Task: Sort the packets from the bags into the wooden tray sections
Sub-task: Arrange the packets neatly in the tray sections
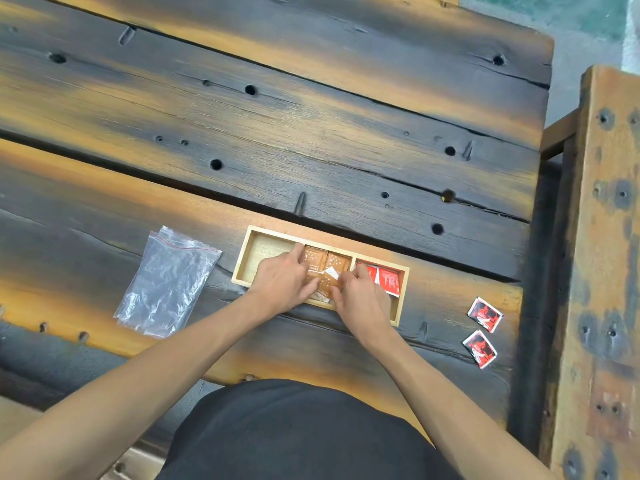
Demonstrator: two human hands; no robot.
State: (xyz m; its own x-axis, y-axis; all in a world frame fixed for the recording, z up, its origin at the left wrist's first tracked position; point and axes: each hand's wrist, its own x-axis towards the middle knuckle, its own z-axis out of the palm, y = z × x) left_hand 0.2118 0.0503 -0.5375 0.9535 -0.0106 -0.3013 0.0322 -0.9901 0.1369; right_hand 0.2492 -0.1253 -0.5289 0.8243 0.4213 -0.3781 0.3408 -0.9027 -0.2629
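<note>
A wooden tray point(270, 231) with three sections lies on the dark plank table. Its left section point(265, 251) holds nothing. Several brown packets point(325, 259) fill the middle section, and red packets point(389, 280) lie in the right one. My left hand point(282, 280) rests over the near left of the middle section, fingers touching the brown packets. My right hand point(358, 296) presses on the brown packets at the divider beside the red ones. Whether either hand grips a packet is hidden by the fingers.
A clear zip bag point(168, 282) lies flat left of the tray. Two red packets point(485, 313) point(480, 348) lie loose on the table at the right, near its edge. A wooden bench point(602, 237) stands to the right of the table.
</note>
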